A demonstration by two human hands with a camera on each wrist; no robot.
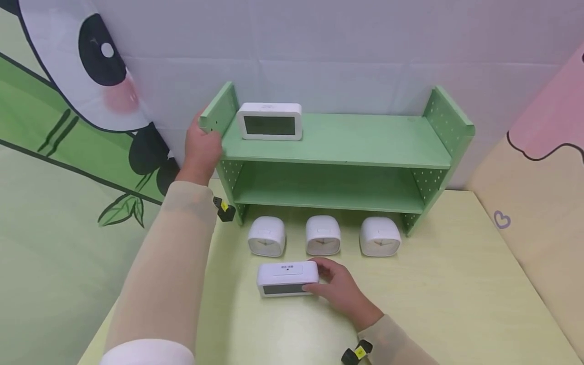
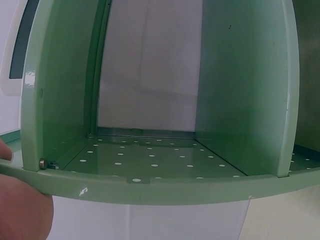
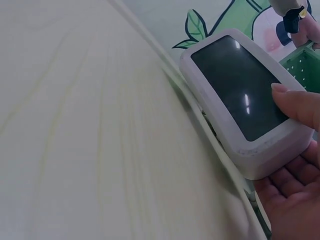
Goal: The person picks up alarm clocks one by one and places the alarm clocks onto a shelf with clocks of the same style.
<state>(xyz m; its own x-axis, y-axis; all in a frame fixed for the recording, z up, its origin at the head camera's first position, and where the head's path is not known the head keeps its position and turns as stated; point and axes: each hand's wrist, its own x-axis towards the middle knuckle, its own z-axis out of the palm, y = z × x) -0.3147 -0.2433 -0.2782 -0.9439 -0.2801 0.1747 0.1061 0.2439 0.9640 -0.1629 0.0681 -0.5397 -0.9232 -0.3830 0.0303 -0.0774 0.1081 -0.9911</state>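
Observation:
My left hand (image 1: 202, 152) grips the left side panel of the green shelf (image 1: 365, 137); in the left wrist view, part of that hand (image 2: 22, 207) wraps the panel's edge. My right hand (image 1: 339, 289) holds the right end of a white digital clock (image 1: 288, 276) low at the table, thumb on its dark screen and fingers behind. The right wrist view shows this clock (image 3: 240, 90) tilted, its screen blank, with the thumb (image 3: 297, 105) at the screen's edge. A similar white digital clock (image 1: 269, 121) stands at the left of the shelf's top board.
Three small white rounded clocks with dials stand in a row before the shelf: a left one (image 1: 266, 235), a middle one (image 1: 323, 234) and a right one (image 1: 380, 236). The pale wooden table (image 1: 456, 294) runs back to a printed cloth wall (image 1: 337, 40).

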